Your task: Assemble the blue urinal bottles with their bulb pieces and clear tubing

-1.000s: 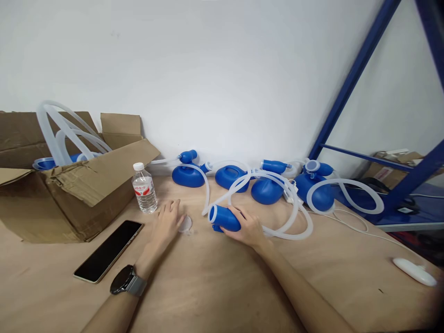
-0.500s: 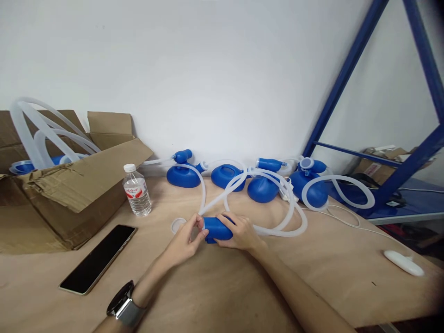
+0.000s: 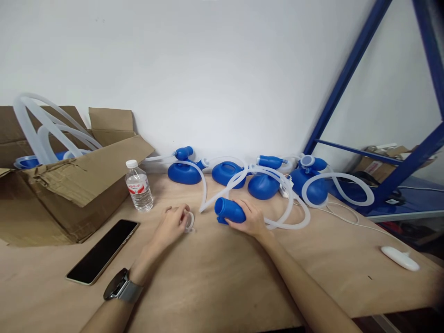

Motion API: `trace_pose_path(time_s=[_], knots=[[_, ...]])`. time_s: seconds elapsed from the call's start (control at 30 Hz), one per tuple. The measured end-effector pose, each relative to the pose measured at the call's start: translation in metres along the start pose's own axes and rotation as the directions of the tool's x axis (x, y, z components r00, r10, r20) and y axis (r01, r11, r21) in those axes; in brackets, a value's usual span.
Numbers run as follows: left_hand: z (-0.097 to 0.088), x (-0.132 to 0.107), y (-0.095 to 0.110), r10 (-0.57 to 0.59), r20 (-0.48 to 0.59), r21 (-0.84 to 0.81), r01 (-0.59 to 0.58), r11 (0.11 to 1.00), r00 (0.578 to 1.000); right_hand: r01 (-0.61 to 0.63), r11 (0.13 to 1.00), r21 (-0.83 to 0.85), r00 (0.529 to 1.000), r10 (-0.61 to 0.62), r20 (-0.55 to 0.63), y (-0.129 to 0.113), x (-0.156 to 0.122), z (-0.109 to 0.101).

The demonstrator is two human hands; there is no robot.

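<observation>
Brown cardboard, creased with its flaps spread, forms the box [image 3: 97, 175] left of the bottle [image 3: 139, 188]; translucent hoses [image 3: 30, 129] loop out of its top. Nearer than the bottle, the phone [image 3: 104, 252] lies dark, screen up, on the tan, wood-grained table [image 3: 222, 277]. Behind the bottle rises the plain whitish wall [image 3: 208, 69]. Just right of the bottle, the left hand [image 3: 169, 225], a watch [image 3: 121, 286] on its wrist, has its fingers closed on the rim of the clear cap [image 3: 190, 223], which is tilted. Farther right of the bottle, the right hand [image 3: 251, 219] is clamped round the blue cup [image 3: 231, 211], its open mouth turned toward the bottle's side. Blue jugs [image 3: 263, 187] line the wall to the bottle's right, a pale hose [image 3: 294, 226] coiled before them. Far right of the bottle stands the blue frame [image 3: 347, 76] with a cluttered shelf [image 3: 412, 198]; before it, toward the table's edge, lies a white oval device [image 3: 400, 258].
</observation>
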State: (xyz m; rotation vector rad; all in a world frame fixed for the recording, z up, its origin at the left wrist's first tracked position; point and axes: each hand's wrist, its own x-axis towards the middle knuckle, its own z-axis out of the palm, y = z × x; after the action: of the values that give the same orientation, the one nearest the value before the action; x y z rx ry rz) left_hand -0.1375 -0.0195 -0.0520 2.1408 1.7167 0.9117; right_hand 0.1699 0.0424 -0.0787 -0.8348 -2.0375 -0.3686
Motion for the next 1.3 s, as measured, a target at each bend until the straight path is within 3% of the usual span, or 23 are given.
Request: trace_pose_path(time_s=[0.13, 0.3, 0.37, 0.43, 0.53, 0.6, 0.67, 0.73, 0.87, 0.93, 1.0, 1.1, 1.17, 1.3], knots=[[-0.004, 0.003, -0.02, -0.13, -0.068, 0.25, 0.143, 0.958, 0.989, -0.056, 0.998, 0.0, 0.998, 0.056, -0.005, -0.001, 0.006, -0.003], [-0.005, 0.002, -0.022, -0.163, -0.16, 0.306, 0.206, 0.929, 0.973, -0.109, 0.992, 0.065, 0.992, 0.104, 0.076, -0.018, 0.007, -0.004], [-0.004, 0.001, -0.018, -0.082, -0.239, 0.256, 0.145, 0.956, 0.968, -0.126, 0.988, 0.085, 0.987, 0.117, 0.106, -0.03, 0.006, -0.003], [-0.002, 0.0, -0.012, 0.057, -0.262, 0.173, -0.011, 0.985, 0.963, -0.151, 0.984, 0.096, 0.98, 0.136, 0.149, -0.043, 0.006, 0.0], [0.007, -0.004, -0.005, 0.267, -0.108, 0.132, -0.252, 0.959, 0.958, -0.252, 0.961, 0.116, 0.95, 0.223, 0.217, -0.06, 0.008, 0.005], [0.014, -0.006, -0.007, 0.322, 0.046, 0.193, -0.325, 0.926, 0.946, -0.331, 0.936, 0.118, 0.924, 0.296, 0.243, -0.064, 0.011, 0.006], [0.019, -0.007, -0.012, 0.293, 0.16, 0.264, -0.327, 0.907, 0.943, -0.392, 0.914, 0.104, 0.9, 0.358, 0.249, -0.059, 0.013, 0.007], [0.02, -0.006, -0.021, 0.221, 0.204, 0.309, -0.277, 0.91, 0.954, -0.449, 0.888, 0.098, 0.866, 0.405, 0.293, -0.048, 0.015, 0.005], [0.015, -0.002, -0.034, 0.044, 0.147, 0.417, -0.102, 0.903, 0.988, -0.558, 0.817, 0.147, 0.722, 0.391, 0.57, -0.022, 0.017, 0.0], [0.012, 0.0, -0.037, -0.027, 0.102, 0.472, -0.025, 0.881, 0.994, -0.58, 0.794, 0.18, 0.693, 0.366, 0.621, -0.021, 0.017, -0.005], [0.011, 0.001, -0.038, -0.07, 0.058, 0.506, 0.031, 0.862, 0.996, -0.57, 0.796, 0.204, 0.711, 0.354, 0.608, -0.033, 0.016, -0.013], [0.01, 0.001, -0.037, -0.104, 0.003, 0.529, 0.087, 0.844, 0.995, -0.53, 0.819, 0.219, 0.708, 0.286, 0.645, -0.076, 0.01, -0.034], [0.01, 0.0, -0.035, -0.113, -0.033, 0.532, 0.113, 0.839, 0.993, -0.544, 0.792, 0.279, 0.669, 0.208, 0.714, -0.111, 0.001, -0.051], [0.011, 0.0, -0.031, -0.11, -0.072, 0.519, 0.132, 0.844, 0.991, -0.693, 0.554, 0.461, 0.542, -0.02, 0.84, -0.17, -0.02, -0.077]])
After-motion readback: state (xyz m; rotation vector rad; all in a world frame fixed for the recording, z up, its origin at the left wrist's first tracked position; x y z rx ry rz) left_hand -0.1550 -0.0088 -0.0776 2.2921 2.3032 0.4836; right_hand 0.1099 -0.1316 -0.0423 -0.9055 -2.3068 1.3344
